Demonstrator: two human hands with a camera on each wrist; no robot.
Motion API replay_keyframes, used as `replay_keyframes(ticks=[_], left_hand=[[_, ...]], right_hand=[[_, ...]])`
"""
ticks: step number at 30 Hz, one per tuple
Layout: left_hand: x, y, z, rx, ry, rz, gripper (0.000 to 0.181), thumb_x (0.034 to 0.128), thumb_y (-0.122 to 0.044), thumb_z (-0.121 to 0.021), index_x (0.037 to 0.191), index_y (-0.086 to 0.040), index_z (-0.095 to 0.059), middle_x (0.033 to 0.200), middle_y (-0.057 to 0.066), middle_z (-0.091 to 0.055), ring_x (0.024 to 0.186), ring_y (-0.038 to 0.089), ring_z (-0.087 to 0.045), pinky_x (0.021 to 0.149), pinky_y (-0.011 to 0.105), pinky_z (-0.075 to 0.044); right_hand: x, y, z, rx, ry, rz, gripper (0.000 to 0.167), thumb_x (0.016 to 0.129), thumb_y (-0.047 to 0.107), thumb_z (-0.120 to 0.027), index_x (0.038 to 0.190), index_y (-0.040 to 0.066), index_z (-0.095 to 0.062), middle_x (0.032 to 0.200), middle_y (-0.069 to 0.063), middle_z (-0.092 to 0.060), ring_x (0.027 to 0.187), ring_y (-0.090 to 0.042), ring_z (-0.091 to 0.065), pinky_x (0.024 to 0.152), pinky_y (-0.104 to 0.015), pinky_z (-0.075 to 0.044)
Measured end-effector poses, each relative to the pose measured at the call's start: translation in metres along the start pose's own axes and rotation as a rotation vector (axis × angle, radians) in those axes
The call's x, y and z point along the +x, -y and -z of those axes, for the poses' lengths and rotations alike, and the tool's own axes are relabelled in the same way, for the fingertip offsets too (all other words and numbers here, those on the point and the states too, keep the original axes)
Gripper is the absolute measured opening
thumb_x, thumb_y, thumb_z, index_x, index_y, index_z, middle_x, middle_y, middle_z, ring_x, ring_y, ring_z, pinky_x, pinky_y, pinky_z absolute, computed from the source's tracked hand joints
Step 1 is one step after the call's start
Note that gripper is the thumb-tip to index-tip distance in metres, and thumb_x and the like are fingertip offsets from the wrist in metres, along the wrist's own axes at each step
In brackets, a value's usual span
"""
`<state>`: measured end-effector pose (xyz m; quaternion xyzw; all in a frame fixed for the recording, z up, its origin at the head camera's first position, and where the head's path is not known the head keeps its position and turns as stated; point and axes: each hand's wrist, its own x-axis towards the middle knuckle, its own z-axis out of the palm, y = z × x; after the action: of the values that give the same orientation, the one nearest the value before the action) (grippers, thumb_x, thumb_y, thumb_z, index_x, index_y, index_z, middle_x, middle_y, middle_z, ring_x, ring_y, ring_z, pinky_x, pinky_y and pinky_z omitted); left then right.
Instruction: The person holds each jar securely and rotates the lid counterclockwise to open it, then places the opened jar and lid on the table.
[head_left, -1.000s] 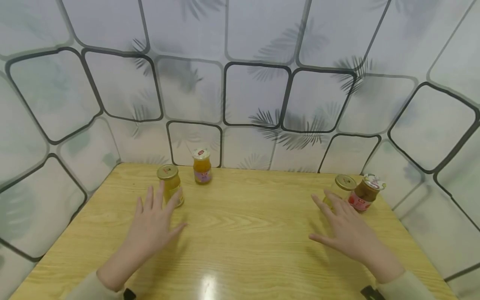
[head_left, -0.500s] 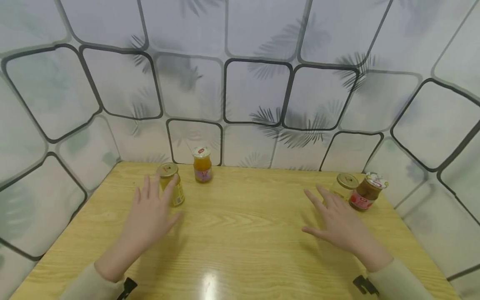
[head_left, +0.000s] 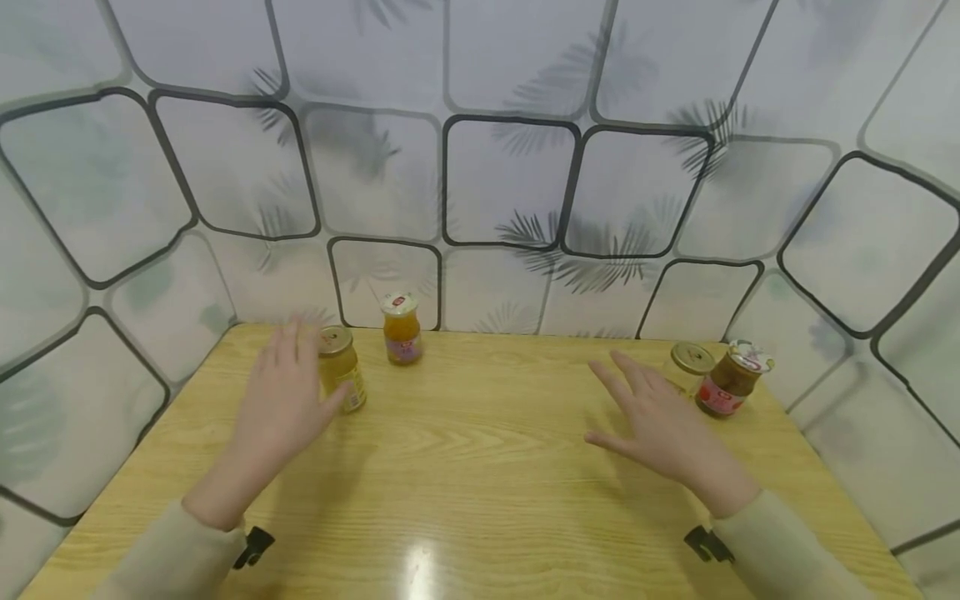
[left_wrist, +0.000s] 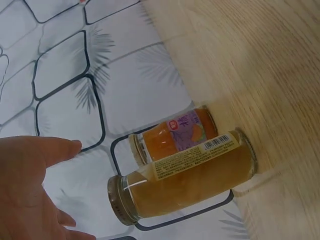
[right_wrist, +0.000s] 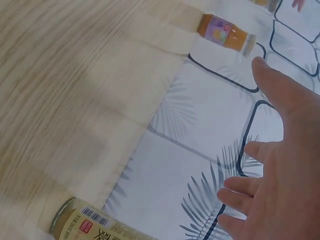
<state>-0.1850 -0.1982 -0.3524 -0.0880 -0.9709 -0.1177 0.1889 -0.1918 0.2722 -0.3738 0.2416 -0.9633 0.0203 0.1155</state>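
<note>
My left hand (head_left: 276, 400) hovers just in front of a tall yellow jar (head_left: 342, 371) with a gold lid, fingers extended and holding nothing. Behind that jar stands a small orange jar (head_left: 402, 329) with a white lid and purple label; both also appear in the left wrist view, the tall jar (left_wrist: 190, 182) nearer. On the other side, my right hand (head_left: 663, 425) is spread above the table, nothing in it. It partly covers a second gold-lidded jar (head_left: 691, 360). Beside this one is a dark jar (head_left: 729, 382) with a pinkish-red label and patterned white lid.
The wooden table (head_left: 480, 467) meets a wall (head_left: 517, 183) printed with rounded outlines and palm leaves at its back edge. Side walls slant in at left and right. All the jars stand toward the back of the table.
My left hand has drifted left and up, its fingers now closer together. My right hand has shifted left, away from the dark jar. The jars have stayed put.
</note>
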Motion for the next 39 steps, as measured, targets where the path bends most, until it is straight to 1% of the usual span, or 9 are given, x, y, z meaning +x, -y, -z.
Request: replay_keyframes(ticks=[4,7,12,17,21,27,29,34,39], left_hand=[[0.008,0.007,-0.003,-0.113,0.009,0.083,0.101,0.0969,-0.035,-0.075,0.163,0.012,-0.016,0.164,0.042,-0.026,0.145,0.063,-0.035,0.12,0.074,-0.032],[0.015,0.012,-0.004,-0.188,0.058,0.161,0.106,0.0978,-0.041,-0.074,0.165,0.01,-0.009,0.166,0.041,-0.023,0.146,0.063,-0.033,0.119,0.074,-0.033],[0.024,0.023,-0.007,-0.36,0.138,0.269,0.121,0.0945,-0.05,-0.078,0.167,0.005,0.001,0.168,0.039,-0.021,0.148,0.064,-0.031,0.117,0.076,-0.034],[0.034,0.034,-0.015,-0.489,0.217,0.316,0.126,0.0922,-0.053,-0.08,0.167,0.003,0.005,0.169,0.038,-0.019,0.152,0.063,-0.025,0.121,0.077,-0.026],[0.04,0.039,-0.022,-0.586,0.289,0.369,0.124,0.093,-0.049,-0.08,0.168,0.002,0.004,0.169,0.038,-0.017,0.155,0.06,-0.022,0.124,0.075,-0.023],[0.044,0.042,-0.032,-0.729,0.329,0.411,0.115,0.095,-0.036,-0.081,0.169,0.0,0.0,0.172,0.035,-0.012,0.158,0.057,-0.018,0.127,0.071,-0.022],[0.045,0.042,-0.034,-0.755,0.333,0.416,0.114,0.0956,-0.034,-0.08,0.168,0.001,0.0,0.173,0.034,-0.011,0.159,0.056,-0.017,0.128,0.07,-0.021],[0.046,0.043,-0.042,-0.769,0.338,0.43,0.107,0.096,-0.032,-0.08,0.168,0.001,-0.008,0.17,0.035,-0.024,0.156,0.054,-0.027,0.128,0.068,-0.025],[0.047,0.042,-0.049,-0.78,0.355,0.474,0.109,0.094,-0.032,-0.082,0.169,-0.001,-0.008,0.168,0.034,-0.028,0.155,0.055,-0.029,0.127,0.069,-0.025]], right_hand=[[0.006,0.002,-0.001,0.017,-0.005,0.007,0.098,0.092,0.058,-0.077,0.166,0.012,-0.032,0.167,-0.03,-0.034,0.143,-0.056,-0.046,0.117,-0.068,-0.043],[0.011,0.002,-0.003,0.017,-0.017,0.018,0.098,0.091,0.058,-0.077,0.166,0.01,-0.034,0.167,-0.03,-0.034,0.144,-0.055,-0.046,0.117,-0.068,-0.042],[0.017,0.004,-0.002,0.013,-0.021,0.024,0.099,0.091,0.058,-0.077,0.166,0.01,-0.034,0.167,-0.029,-0.034,0.144,-0.054,-0.047,0.115,-0.069,-0.044],[0.026,0.004,0.0,0.007,-0.02,0.014,0.099,0.092,0.06,-0.076,0.166,0.009,-0.033,0.168,-0.028,-0.035,0.145,-0.053,-0.047,0.116,-0.067,-0.044],[0.035,0.006,0.003,0.011,-0.023,0.01,0.1,0.092,0.061,-0.074,0.166,0.01,-0.031,0.168,-0.027,-0.035,0.146,-0.052,-0.046,0.119,-0.066,-0.042],[0.052,0.015,0.005,0.023,-0.017,0.015,0.101,0.093,0.063,-0.072,0.168,0.011,-0.029,0.169,-0.026,-0.035,0.148,-0.051,-0.044,0.121,-0.067,-0.039],[0.059,0.017,0.006,0.032,-0.006,0.008,0.102,0.094,0.063,-0.072,0.168,0.011,-0.027,0.17,-0.026,-0.033,0.149,-0.051,-0.043,0.122,-0.066,-0.038],[0.076,0.026,0.007,0.062,0.007,0.001,0.104,0.093,0.064,-0.073,0.169,0.011,-0.026,0.171,-0.025,-0.032,0.151,-0.049,-0.042,0.123,-0.065,-0.037],[0.09,0.038,0.006,0.083,0.06,-0.001,0.105,0.093,0.066,-0.071,0.17,0.012,-0.024,0.171,-0.022,-0.033,0.154,-0.046,-0.039,0.126,-0.063,-0.035]])
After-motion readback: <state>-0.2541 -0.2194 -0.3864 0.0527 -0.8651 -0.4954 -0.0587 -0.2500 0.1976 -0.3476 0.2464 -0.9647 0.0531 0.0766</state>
